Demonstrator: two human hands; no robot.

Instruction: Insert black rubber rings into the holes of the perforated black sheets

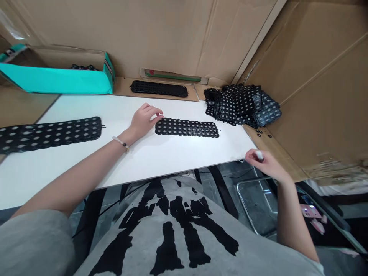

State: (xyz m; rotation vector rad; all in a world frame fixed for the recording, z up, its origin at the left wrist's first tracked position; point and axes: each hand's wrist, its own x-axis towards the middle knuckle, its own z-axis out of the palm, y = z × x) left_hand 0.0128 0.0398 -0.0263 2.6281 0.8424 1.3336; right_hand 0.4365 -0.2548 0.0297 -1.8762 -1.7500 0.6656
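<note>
The left hand (142, 122) rests on the white surface (172, 161), its fingers (157, 115) curled and touching the end of a black perforated mat (187, 127). Beside the surface's front edge, the right hand (266, 164) has its fingers (250, 154) pinching a small white object (259, 155). A stack of mats (241, 105) lies beyond.

Teal cardboard box (54, 78) at left, black pieces inside; stacked dotted black mats (243, 105) beside cardboard wall (316, 76); probably metal chair frame (253, 179) below.

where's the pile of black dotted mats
The pile of black dotted mats sits at upper right in the head view, beyond the flat black mat on the white board.
</note>
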